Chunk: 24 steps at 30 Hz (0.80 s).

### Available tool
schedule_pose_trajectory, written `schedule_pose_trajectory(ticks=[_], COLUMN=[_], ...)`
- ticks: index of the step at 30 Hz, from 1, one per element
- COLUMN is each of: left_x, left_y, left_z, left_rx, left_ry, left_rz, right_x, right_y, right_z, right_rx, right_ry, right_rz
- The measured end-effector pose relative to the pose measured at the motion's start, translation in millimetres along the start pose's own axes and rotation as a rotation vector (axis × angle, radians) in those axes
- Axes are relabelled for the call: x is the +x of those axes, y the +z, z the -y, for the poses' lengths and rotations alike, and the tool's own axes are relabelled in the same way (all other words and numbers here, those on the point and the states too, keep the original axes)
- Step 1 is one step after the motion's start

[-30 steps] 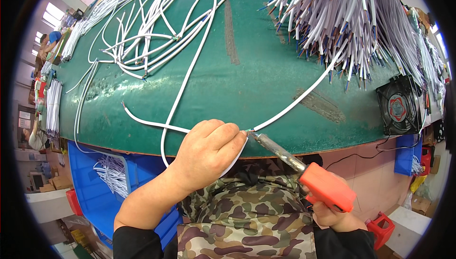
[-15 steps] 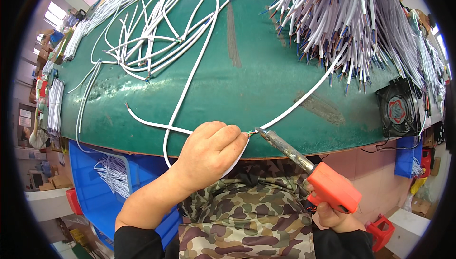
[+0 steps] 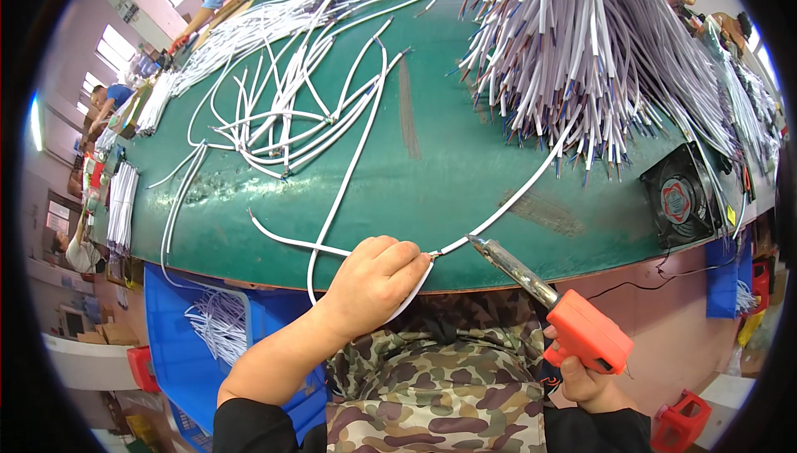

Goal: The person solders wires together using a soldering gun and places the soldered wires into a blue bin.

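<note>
My left hand (image 3: 374,283) pinches white cables near the table's front edge. Just past its fingertips is a joint of bare wire ends (image 3: 435,254). From this joint a white cable (image 3: 519,198) runs up and right to a large bundle of white cables (image 3: 564,63) with blue and brown wire ends. Other white cable lengths leave the pinch to the left and below. My right hand (image 3: 585,380) is closed around the red handle of a soldering iron (image 3: 588,333). The iron's tip is a little right of the joint, apart from it and close to the cable.
Loose white cables (image 3: 286,133) lie on the green table (image 3: 465,179) at left. A black fan (image 3: 679,197) stands at the right edge. Below the left edge is a blue bin (image 3: 187,362) holding cables. People sit at the far left, with others partly visible at far right.
The iron's tip has moved off the joint to the right. The view has tilted up, so more of the room shows. My left hand keeps its pinch.
</note>
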<state>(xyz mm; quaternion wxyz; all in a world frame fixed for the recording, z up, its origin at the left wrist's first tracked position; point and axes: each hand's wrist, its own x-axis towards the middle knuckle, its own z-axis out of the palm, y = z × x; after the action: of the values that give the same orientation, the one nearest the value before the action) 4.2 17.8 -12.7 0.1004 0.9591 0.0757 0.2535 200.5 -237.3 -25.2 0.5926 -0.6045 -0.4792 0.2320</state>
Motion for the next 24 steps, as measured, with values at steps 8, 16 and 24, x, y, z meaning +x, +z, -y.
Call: schedule_pose_trajectory(ticks=[8, 16, 24], left_x=[13.7, 15.1, -34.9], left_y=[-26.7, -193.2, -410.9], left_z=[1.5, 18.3, -63.0], left_rx=[-0.156, -0.999, -0.398], left_ry=[-0.177, -0.744, -0.125], left_rz=[0.111, -0.310, -0.990], right_x=[-15.8, -16.1, 27.6], right_y=[-13.4, -32.5, -46.9], right_z=[-2.7, 3.4, 13.8], right_rx=[0.076, 0.363, 0.661], right_ry=[0.100, -0.153, -0.200], right_rz=[-0.024, -0.408, -0.060])
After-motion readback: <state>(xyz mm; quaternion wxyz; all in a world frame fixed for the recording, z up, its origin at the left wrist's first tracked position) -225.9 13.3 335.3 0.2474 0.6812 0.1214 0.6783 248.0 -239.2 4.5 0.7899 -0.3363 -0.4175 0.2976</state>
